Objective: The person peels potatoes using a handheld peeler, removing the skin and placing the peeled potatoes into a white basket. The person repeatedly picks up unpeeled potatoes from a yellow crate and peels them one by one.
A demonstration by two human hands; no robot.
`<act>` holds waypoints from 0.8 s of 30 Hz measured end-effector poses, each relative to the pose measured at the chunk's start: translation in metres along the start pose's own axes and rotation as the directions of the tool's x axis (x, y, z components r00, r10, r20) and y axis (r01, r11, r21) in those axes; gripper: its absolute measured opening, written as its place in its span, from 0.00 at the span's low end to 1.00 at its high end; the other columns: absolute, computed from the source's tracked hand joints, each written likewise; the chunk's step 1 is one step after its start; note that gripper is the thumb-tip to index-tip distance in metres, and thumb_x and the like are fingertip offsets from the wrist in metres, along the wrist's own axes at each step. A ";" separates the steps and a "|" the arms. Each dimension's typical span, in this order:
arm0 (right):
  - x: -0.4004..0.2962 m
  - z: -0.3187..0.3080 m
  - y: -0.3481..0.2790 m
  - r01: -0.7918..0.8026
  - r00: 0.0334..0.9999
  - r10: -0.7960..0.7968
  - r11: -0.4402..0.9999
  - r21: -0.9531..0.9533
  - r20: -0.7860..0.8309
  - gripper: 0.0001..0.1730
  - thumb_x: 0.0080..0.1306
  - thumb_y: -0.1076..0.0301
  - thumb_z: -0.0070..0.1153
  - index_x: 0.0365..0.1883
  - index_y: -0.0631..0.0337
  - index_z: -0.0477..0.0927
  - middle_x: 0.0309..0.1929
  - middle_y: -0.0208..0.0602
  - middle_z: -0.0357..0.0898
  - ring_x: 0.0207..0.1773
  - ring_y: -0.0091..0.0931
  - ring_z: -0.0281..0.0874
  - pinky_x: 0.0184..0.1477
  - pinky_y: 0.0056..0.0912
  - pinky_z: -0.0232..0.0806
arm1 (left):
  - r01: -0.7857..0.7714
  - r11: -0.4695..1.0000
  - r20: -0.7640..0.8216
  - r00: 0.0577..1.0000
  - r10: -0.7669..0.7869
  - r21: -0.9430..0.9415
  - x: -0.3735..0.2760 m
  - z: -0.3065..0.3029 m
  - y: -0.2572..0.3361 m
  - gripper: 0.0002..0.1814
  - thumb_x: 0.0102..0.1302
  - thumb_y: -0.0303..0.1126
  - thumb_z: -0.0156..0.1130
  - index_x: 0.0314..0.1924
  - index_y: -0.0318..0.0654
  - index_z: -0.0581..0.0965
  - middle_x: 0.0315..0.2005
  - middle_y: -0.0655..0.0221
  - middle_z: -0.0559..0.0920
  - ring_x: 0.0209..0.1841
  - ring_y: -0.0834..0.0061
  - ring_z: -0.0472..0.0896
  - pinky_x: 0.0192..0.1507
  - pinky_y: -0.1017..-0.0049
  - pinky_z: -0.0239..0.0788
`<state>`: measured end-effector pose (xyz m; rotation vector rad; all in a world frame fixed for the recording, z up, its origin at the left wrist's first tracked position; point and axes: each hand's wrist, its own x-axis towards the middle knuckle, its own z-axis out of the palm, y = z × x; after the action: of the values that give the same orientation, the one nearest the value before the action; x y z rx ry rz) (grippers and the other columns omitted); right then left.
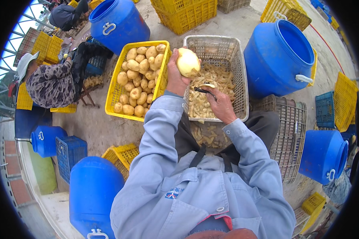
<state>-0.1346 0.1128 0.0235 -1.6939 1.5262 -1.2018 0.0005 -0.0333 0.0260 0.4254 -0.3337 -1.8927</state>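
A mostly peeled, pale potato (188,62) rests in the grip of my left hand (177,74), with a brown patch of skin at its lower end. My right hand (223,107) holds a black-handled peeler (205,91), and a strip of peel appears to lie at its head. Below both hands stands a white plastic crate (242,74) between my knees, with many potato peelings (209,100) inside. To its left, a yellow crate (124,117) holds several unpeeled potatoes (139,74).
Blue plastic barrels (119,27) (278,59) stand beyond the crates on both sides. A grey crate (287,134) sits by my right knee. At left, a person in a patterned top (51,83) sits low. More peelings (208,134) lie on the concrete floor.
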 end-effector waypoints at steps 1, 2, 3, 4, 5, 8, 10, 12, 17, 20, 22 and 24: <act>-0.001 -0.001 0.006 -0.011 0.999 0.012 1.000 0.006 -0.049 0.15 0.65 0.73 0.53 0.51 0.57 0.78 0.39 0.44 0.82 0.38 0.34 0.81 0.39 0.34 0.70 | -0.004 1.000 0.016 1.000 0.004 -0.004 0.002 0.002 0.001 0.20 0.68 0.47 0.54 0.50 0.40 0.73 0.42 0.58 0.80 0.44 0.59 0.80 0.49 0.51 0.74; -0.001 -0.002 0.011 -0.022 0.995 0.024 1.000 0.013 -0.098 0.15 0.65 0.73 0.52 0.51 0.57 0.78 0.38 0.43 0.82 0.37 0.33 0.81 0.39 0.33 0.70 | -0.007 1.000 0.033 0.999 0.007 -0.008 0.005 0.003 0.003 0.19 0.68 0.47 0.55 0.50 0.41 0.73 0.42 0.58 0.80 0.45 0.58 0.80 0.49 0.51 0.73; -0.001 -0.003 0.006 -0.040 0.988 0.043 0.999 0.025 -0.146 0.15 0.66 0.74 0.52 0.51 0.57 0.78 0.38 0.42 0.82 0.36 0.32 0.81 0.39 0.33 0.69 | -0.006 1.000 0.043 0.999 0.007 -0.008 0.005 0.003 0.003 0.19 0.67 0.47 0.55 0.50 0.42 0.73 0.43 0.58 0.80 0.46 0.58 0.80 0.50 0.50 0.73; 0.008 -0.006 0.001 0.075 0.972 -0.044 0.989 0.130 -0.230 0.14 0.66 0.75 0.50 0.50 0.58 0.78 0.38 0.38 0.82 0.35 0.27 0.80 0.39 0.30 0.69 | 0.018 0.999 0.030 0.999 -0.017 -0.035 0.004 0.005 0.001 0.20 0.69 0.48 0.53 0.51 0.40 0.72 0.44 0.57 0.79 0.47 0.56 0.79 0.49 0.50 0.73; 0.012 -0.008 -0.003 0.068 0.974 -0.035 0.988 0.139 -0.226 0.14 0.67 0.76 0.50 0.51 0.58 0.78 0.38 0.37 0.82 0.35 0.26 0.79 0.39 0.30 0.69 | 0.029 1.000 0.030 0.999 -0.029 0.008 0.003 0.003 -0.001 0.21 0.69 0.48 0.52 0.51 0.40 0.72 0.44 0.56 0.79 0.47 0.55 0.79 0.48 0.49 0.73; 0.025 -0.016 -0.019 0.022 0.982 0.006 0.989 0.149 -0.187 0.14 0.67 0.75 0.50 0.51 0.57 0.77 0.39 0.38 0.82 0.35 0.27 0.80 0.39 0.30 0.69 | 0.042 0.994 0.037 0.998 -0.046 0.097 0.001 0.000 -0.007 0.22 0.71 0.48 0.49 0.53 0.36 0.70 0.45 0.55 0.79 0.47 0.54 0.79 0.47 0.51 0.74; 0.036 -0.018 -0.021 0.073 0.981 -0.053 0.992 0.103 -0.185 0.14 0.67 0.74 0.50 0.51 0.56 0.77 0.41 0.40 0.82 0.36 0.31 0.80 0.40 0.31 0.69 | 0.054 0.994 0.074 0.995 -0.062 0.097 -0.001 0.007 -0.009 0.22 0.71 0.47 0.50 0.52 0.35 0.70 0.44 0.56 0.80 0.46 0.58 0.80 0.47 0.56 0.76; 0.047 -0.018 -0.028 0.094 0.978 -0.076 0.992 0.086 -0.193 0.13 0.67 0.72 0.50 0.49 0.55 0.77 0.42 0.45 0.82 0.40 0.39 0.81 0.42 0.35 0.70 | 0.056 0.991 0.081 0.995 -0.066 0.120 -0.002 0.008 -0.010 0.21 0.71 0.46 0.51 0.51 0.35 0.71 0.43 0.57 0.80 0.44 0.61 0.81 0.46 0.61 0.77; 0.072 -0.015 -0.030 0.102 0.982 -0.099 0.995 0.009 -0.159 0.13 0.67 0.71 0.50 0.49 0.56 0.78 0.42 0.46 0.82 0.44 0.41 0.81 0.44 0.38 0.71 | 0.069 0.981 0.029 0.997 -0.076 0.179 -0.007 0.012 -0.011 0.16 0.70 0.43 0.54 0.48 0.39 0.73 0.38 0.65 0.80 0.39 0.71 0.81 0.41 0.69 0.77; 0.068 -0.010 -0.028 0.105 0.981 -0.095 0.993 0.052 -0.169 0.13 0.67 0.72 0.50 0.49 0.57 0.78 0.42 0.47 0.82 0.44 0.41 0.81 0.44 0.38 0.71 | 0.067 0.989 -0.023 0.998 -0.065 0.135 -0.003 0.006 -0.010 0.16 0.69 0.42 0.54 0.48 0.39 0.73 0.37 0.65 0.80 0.37 0.70 0.81 0.41 0.68 0.77; 0.056 -0.006 -0.027 0.088 0.981 -0.072 0.993 0.081 -0.181 0.13 0.66 0.73 0.50 0.49 0.58 0.78 0.42 0.47 0.82 0.43 0.41 0.81 0.44 0.37 0.71 | 0.052 0.988 -0.042 0.998 -0.046 0.145 -0.001 0.003 -0.009 0.16 0.69 0.42 0.55 0.48 0.39 0.73 0.36 0.65 0.80 0.37 0.70 0.81 0.40 0.68 0.77; 0.040 -0.005 -0.029 0.043 0.983 -0.027 0.996 0.083 -0.184 0.14 0.66 0.74 0.51 0.49 0.58 0.78 0.42 0.47 0.82 0.43 0.40 0.81 0.43 0.36 0.71 | 0.035 0.986 -0.065 0.998 -0.025 0.160 -0.001 0.001 -0.009 0.16 0.69 0.43 0.55 0.48 0.39 0.73 0.36 0.64 0.80 0.37 0.69 0.81 0.40 0.66 0.77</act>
<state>-0.1273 0.0805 0.0602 -1.5964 1.5315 -1.4554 -0.0073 -0.0296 0.0231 0.6006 -0.4422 -1.8839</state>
